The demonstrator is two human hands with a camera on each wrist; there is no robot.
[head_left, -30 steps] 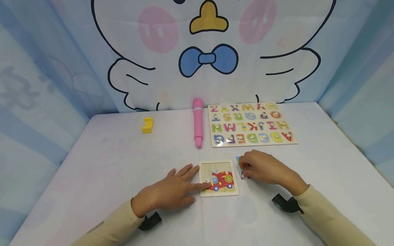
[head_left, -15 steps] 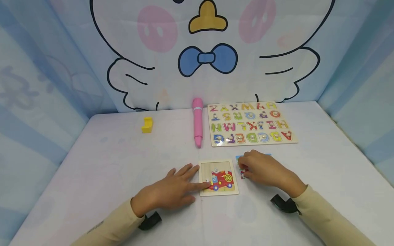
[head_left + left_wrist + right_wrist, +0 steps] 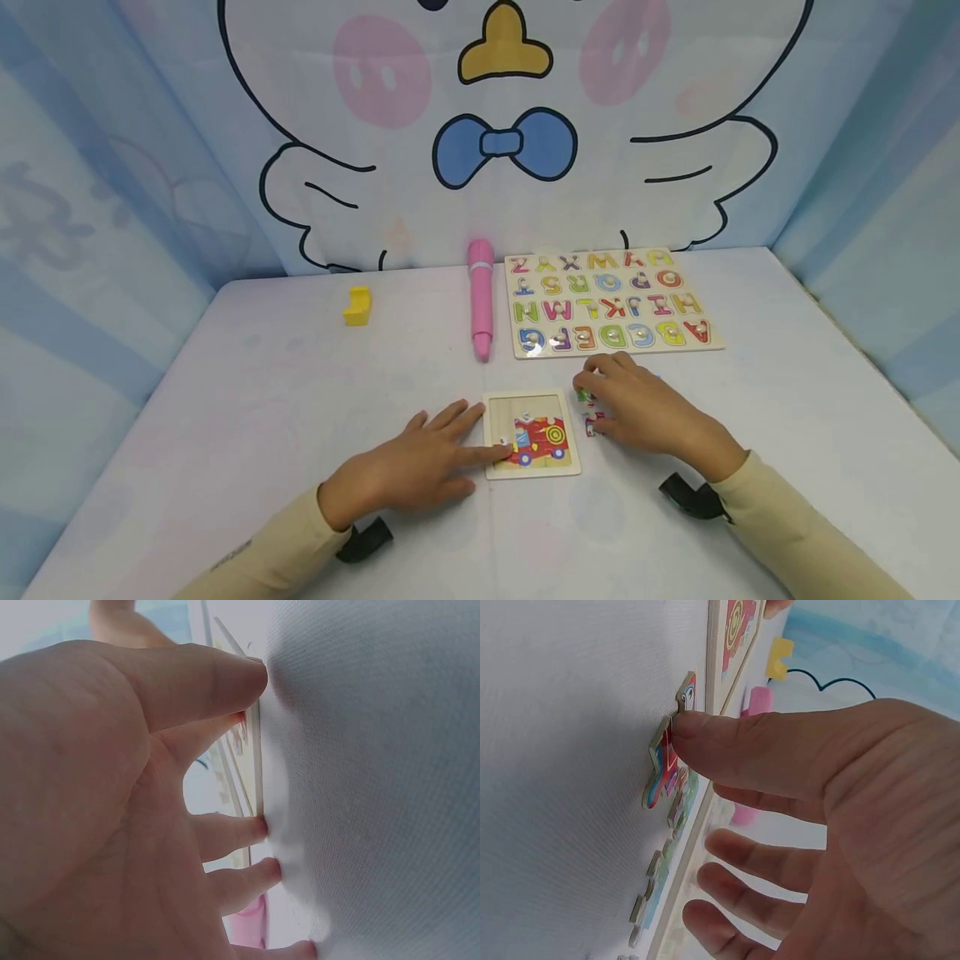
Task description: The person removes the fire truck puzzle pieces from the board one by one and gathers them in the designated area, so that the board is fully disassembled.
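In the head view a small wooden puzzle tray holds red truck pieces. My left hand lies spread at its left side, one finger reaching over the rim onto the truck's front. The left wrist view shows the left hand with fingers spread, fingertips at the tray's edge and on the table. Right of the tray, my right hand is over loose puzzle pieces, partly hiding them. In the right wrist view the right hand's thumb touches a red piece; its other fingers are extended, slightly bent.
Behind the tray lie a pink pen-shaped object and a wooden alphabet board. A yellow block stands at the back left. Several more loose pieces lie beyond the thumb in the right wrist view.
My right hand's fingers have lifted and spread farther left and back, uncovering some green on the pieces. The left hand remains in place on the tray.
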